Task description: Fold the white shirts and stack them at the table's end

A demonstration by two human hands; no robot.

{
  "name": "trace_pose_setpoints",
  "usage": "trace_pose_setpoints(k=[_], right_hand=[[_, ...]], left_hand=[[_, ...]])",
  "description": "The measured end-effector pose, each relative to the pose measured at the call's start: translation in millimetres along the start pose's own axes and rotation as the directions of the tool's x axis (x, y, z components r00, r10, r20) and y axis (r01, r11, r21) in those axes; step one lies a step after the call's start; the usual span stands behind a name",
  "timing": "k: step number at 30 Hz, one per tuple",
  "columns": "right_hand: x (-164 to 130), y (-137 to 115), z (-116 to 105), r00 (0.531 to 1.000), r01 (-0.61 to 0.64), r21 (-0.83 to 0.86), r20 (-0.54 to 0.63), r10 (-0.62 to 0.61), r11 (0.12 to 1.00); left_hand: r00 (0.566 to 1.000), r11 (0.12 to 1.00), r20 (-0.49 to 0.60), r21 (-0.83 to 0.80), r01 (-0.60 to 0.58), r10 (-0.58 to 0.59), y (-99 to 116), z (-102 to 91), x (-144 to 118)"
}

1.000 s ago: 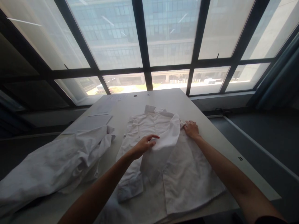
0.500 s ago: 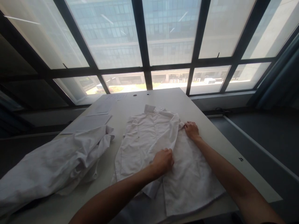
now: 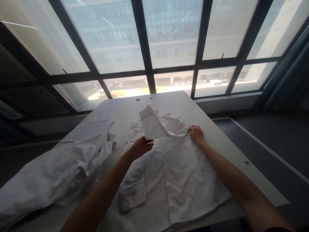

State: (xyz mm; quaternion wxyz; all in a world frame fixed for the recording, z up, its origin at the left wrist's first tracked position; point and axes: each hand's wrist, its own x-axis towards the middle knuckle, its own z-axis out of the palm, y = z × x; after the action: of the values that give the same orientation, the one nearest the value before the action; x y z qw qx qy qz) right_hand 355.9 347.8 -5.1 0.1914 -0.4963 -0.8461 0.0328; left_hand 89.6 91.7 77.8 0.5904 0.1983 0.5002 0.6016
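White cloth all over this table [image 3: 212,135], so let's sweep from the left. Far left, a crumpled white garment [image 3: 53,174] lies heaped along the table's near-left edge, and just behind it sit flat sheets of paper [image 3: 90,128]. Moving in, the left hand [image 3: 140,147] is raised above the table, fingers pinched together on the end of a sleeve [image 3: 151,125], which stands lifted up off the cloth and tilts away toward the window. That sleeve belongs to the white shirt [image 3: 178,174], spread flat in the middle of the table, its hem at the near edge and its collar end toward the glass. Further right, the right hand [image 3: 196,134] lies on the shirt's right shoulder, fingers closed on a small bunch of fabric there, pinning it down. Beyond the table's far end, dark window frames [image 3: 149,72] and bright panes.
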Motion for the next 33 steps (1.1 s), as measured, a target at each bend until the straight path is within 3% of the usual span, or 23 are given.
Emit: trace_pose_setpoints(k=[2,4,6,8,11,13,15,17,21,24,28,30,33], right_hand=[[0.9,-0.5,0.2,1.000,0.002,-0.005,0.001,-0.002,1.000],[2.1,-0.5,-0.2,1.000,0.016,0.002,-0.005,-0.016,1.000],[3.5,-0.1,-1.2,0.997,0.073,0.021,-0.018,-0.072,0.997],[5.2,0.2,-2.6,0.987,0.161,0.037,-0.020,-0.161,0.986],[7.6,0.2,-5.3,0.968,0.249,0.032,0.004,-0.250,0.968],[8.9,0.5,-6.7,0.955,0.295,0.031,0.020,-0.296,0.955],[9.7,1.7,-7.1,0.936,0.349,0.041,0.032,-0.350,0.936],[10.4,4.1,-5.8,0.928,0.369,0.046,0.038,-0.370,0.928],[12.3,10.0,0.9,0.949,0.307,0.062,0.048,-0.310,0.950],[13.3,12.3,5.8,0.959,0.277,0.101,0.039,-0.282,0.955],[13.2,12.8,7.2,0.966,0.252,0.114,0.024,-0.257,0.961],[13.1,12.5,6.2,0.970,0.234,0.105,0.037,-0.239,0.966],[13.1,12.0,4.6,0.973,0.218,0.096,0.053,-0.224,0.971]], left_hand=[[0.988,0.970,0.034,0.202,0.138,-0.148,-5.3,-27.3,-8.0],[0.974,0.903,0.096,0.402,0.151,-0.206,-6.4,-43.7,-17.0],[0.978,0.835,0.150,0.548,0.040,-0.145,-4.6,-49.3,-22.4],[0.989,0.800,0.148,0.593,-0.087,-0.002,-3.8,-46.6,-21.2],[0.975,0.837,0.037,0.506,-0.208,0.220,-7.7,-34.3,-6.0],[0.956,0.908,-0.063,0.335,-0.252,0.288,-10.5,-25.7,9.9],[0.947,0.963,-0.177,0.071,-0.258,0.267,-9.8,-19.8,26.6],[0.924,0.951,-0.328,-0.163,-0.261,0.198,-5.7,-17.5,40.6],[0.836,0.911,-0.533,-0.267,-0.314,0.132,3.3,-18.6,49.3],[0.842,0.894,-0.459,-0.194,-0.405,0.282,3.1,-18.1,36.7],[0.819,0.824,-0.162,-0.049,-0.564,0.551,-2.2,-21.3,8.9],[0.804,0.806,-0.058,0.017,-0.592,0.591,-4.8,-30.4,-4.5],[0.809,0.802,0.005,0.131,-0.583,0.587,-8.9,-53.1,-24.8]])
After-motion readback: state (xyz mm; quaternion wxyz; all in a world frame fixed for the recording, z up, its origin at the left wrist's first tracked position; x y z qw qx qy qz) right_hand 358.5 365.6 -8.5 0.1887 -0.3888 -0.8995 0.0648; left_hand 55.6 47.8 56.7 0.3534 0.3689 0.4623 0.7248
